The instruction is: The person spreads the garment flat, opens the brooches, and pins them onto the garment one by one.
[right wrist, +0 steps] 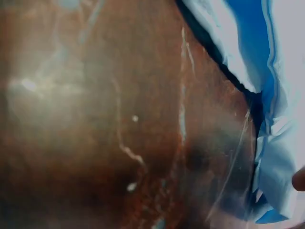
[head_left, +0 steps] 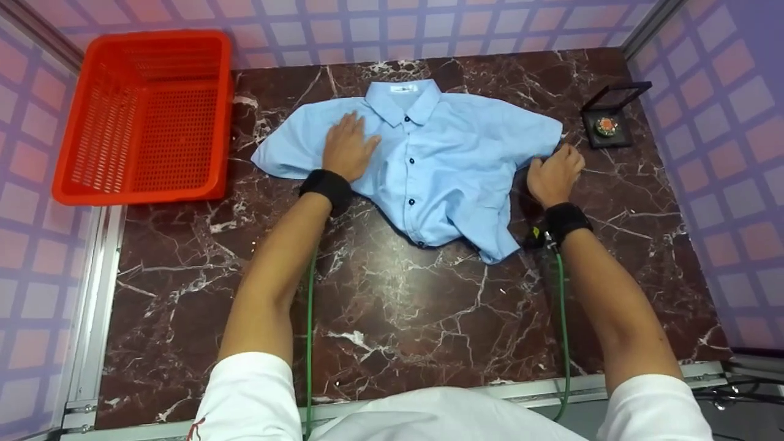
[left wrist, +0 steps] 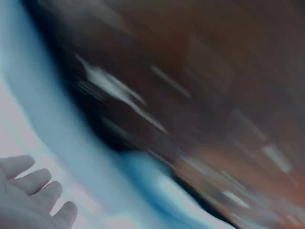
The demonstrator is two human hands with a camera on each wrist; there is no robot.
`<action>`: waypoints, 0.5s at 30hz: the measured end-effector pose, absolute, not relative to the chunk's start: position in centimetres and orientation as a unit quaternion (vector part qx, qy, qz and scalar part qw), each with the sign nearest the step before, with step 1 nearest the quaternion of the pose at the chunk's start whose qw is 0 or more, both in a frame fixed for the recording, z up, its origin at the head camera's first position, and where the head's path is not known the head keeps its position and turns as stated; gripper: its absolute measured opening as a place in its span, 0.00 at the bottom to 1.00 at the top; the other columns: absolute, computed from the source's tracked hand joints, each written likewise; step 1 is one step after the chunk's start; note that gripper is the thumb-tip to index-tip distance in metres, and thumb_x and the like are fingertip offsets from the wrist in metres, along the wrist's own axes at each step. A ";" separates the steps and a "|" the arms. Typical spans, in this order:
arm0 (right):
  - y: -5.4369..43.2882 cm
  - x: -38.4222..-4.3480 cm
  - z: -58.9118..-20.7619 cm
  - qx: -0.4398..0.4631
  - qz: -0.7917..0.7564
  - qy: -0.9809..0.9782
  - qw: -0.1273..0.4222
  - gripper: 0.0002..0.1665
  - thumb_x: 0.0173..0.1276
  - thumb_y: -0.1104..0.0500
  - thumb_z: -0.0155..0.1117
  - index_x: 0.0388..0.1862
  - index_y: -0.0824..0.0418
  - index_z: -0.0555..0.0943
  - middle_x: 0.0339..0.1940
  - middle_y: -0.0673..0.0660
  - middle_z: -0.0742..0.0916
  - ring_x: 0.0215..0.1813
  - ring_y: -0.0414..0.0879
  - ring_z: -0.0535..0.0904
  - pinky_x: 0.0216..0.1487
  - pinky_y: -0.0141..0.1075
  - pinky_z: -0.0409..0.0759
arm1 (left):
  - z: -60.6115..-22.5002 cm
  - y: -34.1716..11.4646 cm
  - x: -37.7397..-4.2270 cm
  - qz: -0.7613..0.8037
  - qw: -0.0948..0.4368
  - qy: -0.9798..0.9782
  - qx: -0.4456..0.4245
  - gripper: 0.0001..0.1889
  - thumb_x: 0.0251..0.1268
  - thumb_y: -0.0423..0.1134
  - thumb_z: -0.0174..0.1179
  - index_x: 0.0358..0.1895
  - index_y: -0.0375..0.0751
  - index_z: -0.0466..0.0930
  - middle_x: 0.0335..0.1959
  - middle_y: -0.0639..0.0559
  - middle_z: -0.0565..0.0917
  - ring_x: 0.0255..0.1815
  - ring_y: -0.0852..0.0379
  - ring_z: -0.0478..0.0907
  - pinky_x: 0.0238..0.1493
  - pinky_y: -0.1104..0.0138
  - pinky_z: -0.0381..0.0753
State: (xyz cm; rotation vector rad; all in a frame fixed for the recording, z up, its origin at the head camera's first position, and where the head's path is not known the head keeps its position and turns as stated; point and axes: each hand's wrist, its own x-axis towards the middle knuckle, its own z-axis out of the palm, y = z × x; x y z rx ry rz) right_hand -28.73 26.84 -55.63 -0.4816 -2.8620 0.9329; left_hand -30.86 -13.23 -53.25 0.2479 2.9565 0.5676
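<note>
A light blue short-sleeved shirt [head_left: 459, 141] with dark buttons lies front up on the marbled table, its collar at the far side and its lower right part rumpled and folded. Flat on the shirt's left shoulder and chest area rests my left hand [head_left: 350, 147], fingers extended; those fingers [left wrist: 40, 186] also show over the pale cloth in the blurred left wrist view. Beside the right sleeve's hem is my right hand [head_left: 556, 174], fingers loosely bent, with no cloth visibly gripped. In the right wrist view just one fingertip [right wrist: 299, 180] shows, near the shirt's edge [right wrist: 279, 167].
A red plastic basket [head_left: 223, 122] stands at the back left. At the back right sits a small black open case [head_left: 615, 138] with a round ornament [head_left: 606, 126] in it. Green cables [head_left: 562, 318] trail from the wrists toward the body. Patterned walls enclose the table.
</note>
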 end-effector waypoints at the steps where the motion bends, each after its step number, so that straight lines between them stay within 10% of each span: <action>1: 27.0 -28.7 -55.6 -0.159 0.306 -0.938 0.022 0.37 0.74 0.55 0.48 0.74 0.78 0.58 0.75 0.74 0.59 0.77 0.64 0.46 0.76 0.52 0.47 | -52.9 -12.2 -30.7 0.195 0.057 0.974 0.101 0.37 0.81 0.58 0.39 0.78 0.32 0.55 0.80 0.38 0.53 0.81 0.45 0.45 0.79 0.53 0.41; 15: 28.0 -28.2 -55.9 -0.030 0.434 -0.900 0.016 0.20 0.73 0.56 0.61 0.52 0.70 0.71 0.41 0.63 0.77 0.45 0.55 0.74 0.48 0.42 0.71 | -53.3 -6.5 -29.4 0.154 0.147 0.963 0.167 0.41 0.78 0.63 0.41 0.80 0.36 0.49 0.77 0.34 0.60 0.78 0.35 0.52 0.76 0.48 0.53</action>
